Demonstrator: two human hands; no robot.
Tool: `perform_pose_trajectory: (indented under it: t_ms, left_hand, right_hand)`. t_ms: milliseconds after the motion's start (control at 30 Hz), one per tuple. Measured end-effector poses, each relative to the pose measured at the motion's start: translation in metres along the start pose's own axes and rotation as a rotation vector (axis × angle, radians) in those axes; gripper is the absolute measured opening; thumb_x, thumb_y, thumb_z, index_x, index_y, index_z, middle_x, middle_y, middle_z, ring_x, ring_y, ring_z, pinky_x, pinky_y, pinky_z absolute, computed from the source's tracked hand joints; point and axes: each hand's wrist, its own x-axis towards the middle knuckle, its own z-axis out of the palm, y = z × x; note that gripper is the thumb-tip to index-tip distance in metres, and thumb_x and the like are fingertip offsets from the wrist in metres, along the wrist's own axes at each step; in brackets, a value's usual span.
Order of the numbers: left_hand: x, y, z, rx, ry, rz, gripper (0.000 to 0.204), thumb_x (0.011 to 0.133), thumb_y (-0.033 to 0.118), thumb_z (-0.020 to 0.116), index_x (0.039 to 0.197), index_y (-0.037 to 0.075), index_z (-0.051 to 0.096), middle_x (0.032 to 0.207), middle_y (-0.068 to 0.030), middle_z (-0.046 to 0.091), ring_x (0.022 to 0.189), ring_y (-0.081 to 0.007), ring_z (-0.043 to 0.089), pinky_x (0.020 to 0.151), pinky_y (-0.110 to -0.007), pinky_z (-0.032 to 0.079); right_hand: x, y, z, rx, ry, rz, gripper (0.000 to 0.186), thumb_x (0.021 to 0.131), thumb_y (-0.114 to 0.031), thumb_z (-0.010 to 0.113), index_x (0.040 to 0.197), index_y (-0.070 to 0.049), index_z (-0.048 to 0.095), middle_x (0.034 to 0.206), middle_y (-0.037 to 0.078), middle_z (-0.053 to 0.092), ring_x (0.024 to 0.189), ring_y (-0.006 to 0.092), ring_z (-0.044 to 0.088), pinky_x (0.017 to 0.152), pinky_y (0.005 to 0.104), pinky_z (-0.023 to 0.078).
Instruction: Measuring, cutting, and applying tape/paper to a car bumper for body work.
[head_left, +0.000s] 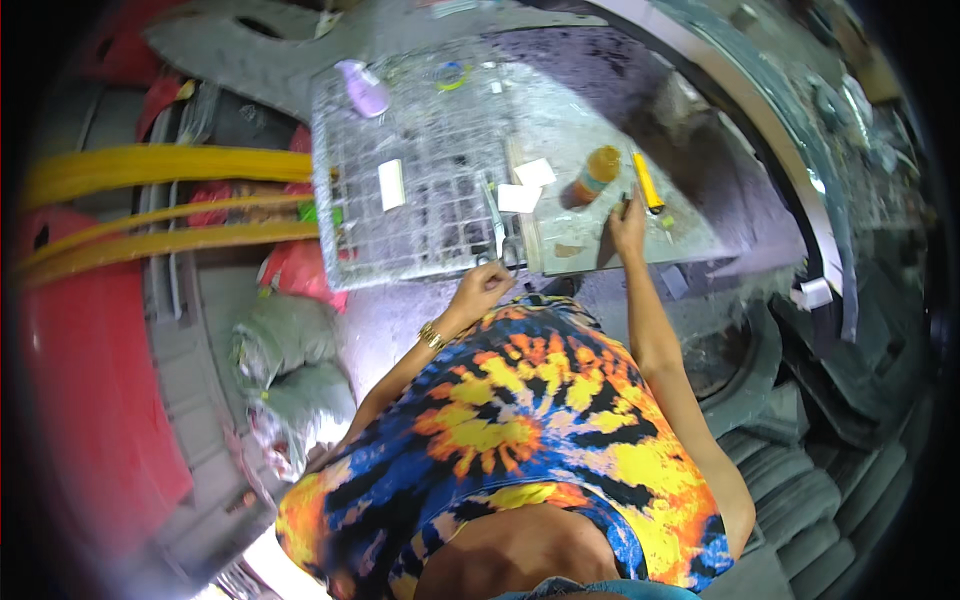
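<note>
Grip of the right hand (627, 222): fingers pinch a small dark tool over the grey worktop (600, 120), just beside a yellow utility knife (647, 182) and near an orange-capped bottle (596, 174). Grip of the left hand (482, 286): fingers curl loosely at the near edge of a wire mesh rack (420, 170); whether they hold anything cannot be told. A gold bracelet (432, 336) sits on that wrist. On the rack lie a lilac bottle (364, 88) and a white card (391, 184); two white paper slips (520, 196) rest where rack meets worktop. Yellow bars (160, 165) run at left beside a red curved body (80, 380); grey sacks (285, 345) lie below, and stacked dark rubber pieces (800, 440) at right.
</note>
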Motion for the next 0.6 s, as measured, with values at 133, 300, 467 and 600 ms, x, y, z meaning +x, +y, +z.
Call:
perform_pose_trajectory:
  t_ms: [133, 300, 467, 600]
  left_hand:
    - [-0.001, 0.004, -0.015, -0.053, 0.009, -0.055, 0.025, 0.089, 0.018, 0.065, 0.075, -0.002, 0.059, 0.07, -0.0039, 0.056, 0.064, -0.0092, 0.048, 0.059, -0.026, 0.04]
    - [0.01, 0.013, -0.035, -0.318, -0.176, -0.035, 0.015, 0.095, 0.009, 0.055, 0.091, -0.002, 0.064, 0.087, -0.0039, 0.062, 0.075, -0.01, 0.055, 0.068, -0.024, 0.045]
    - [0.02, 0.109, -0.091, -0.514, -0.749, 0.341, 0.015, 0.092, 0.003, 0.057, 0.103, 0.002, 0.068, 0.113, -0.0072, 0.063, 0.095, -0.0131, 0.061, 0.08, -0.026, 0.049]
    - [-0.008, 0.211, -0.137, -0.836, -1.352, 0.857, 0.032, 0.095, 0.018, 0.056, 0.113, -0.008, 0.062, 0.113, -0.0224, 0.058, 0.101, -0.037, 0.059, 0.089, -0.048, 0.046]
  right_hand:
    - [0.001, -0.01, 0.006, -0.003, 0.018, 0.05, 0.059, 0.084, -0.006, 0.056, 0.14, -0.001, 0.037, 0.111, 0.029, 0.058, 0.099, 0.0432, 0.058, 0.09, 0.0462, 0.045]
    - [-0.002, -0.019, 0.001, -0.055, 0.0, 0.094, 0.069, 0.082, -0.009, 0.059, 0.144, -0.003, 0.029, 0.116, 0.028, 0.055, 0.107, 0.0413, 0.054, 0.094, 0.0459, 0.043]
    - [-0.021, -0.026, -0.005, -0.143, 0.173, 0.183, 0.074, 0.082, -0.011, 0.061, 0.147, -0.005, 0.026, 0.122, 0.026, 0.052, 0.11, 0.0386, 0.052, 0.096, 0.0443, 0.043]
    - [-0.066, -0.034, -0.005, 0.024, 0.206, 0.475, 0.076, 0.081, -0.013, 0.061, 0.148, -0.008, 0.025, 0.115, 0.019, 0.055, 0.1, 0.0323, 0.057, 0.089, 0.041, 0.046]
